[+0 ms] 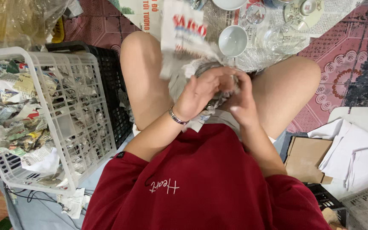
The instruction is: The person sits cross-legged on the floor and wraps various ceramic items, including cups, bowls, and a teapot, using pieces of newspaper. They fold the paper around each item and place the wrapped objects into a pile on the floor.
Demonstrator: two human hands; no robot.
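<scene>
Fingers (218, 81) of two hands around one newspaper-wrapped bundle (211, 70)

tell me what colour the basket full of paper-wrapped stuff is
White, a plastic lattice basket, clearest in the head view.

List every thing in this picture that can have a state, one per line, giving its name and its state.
left hand: closed around the newspaper-wrapped item
right hand: pressing on the newspaper-wrapped item
newspaper-wrapped item: partly covered, paper loose above it
white cup: upright, looks empty
clear glassware: unwrapped, on newspaper
white basket: full of crumpled newspaper
white paper stack: flat, unused
</scene>
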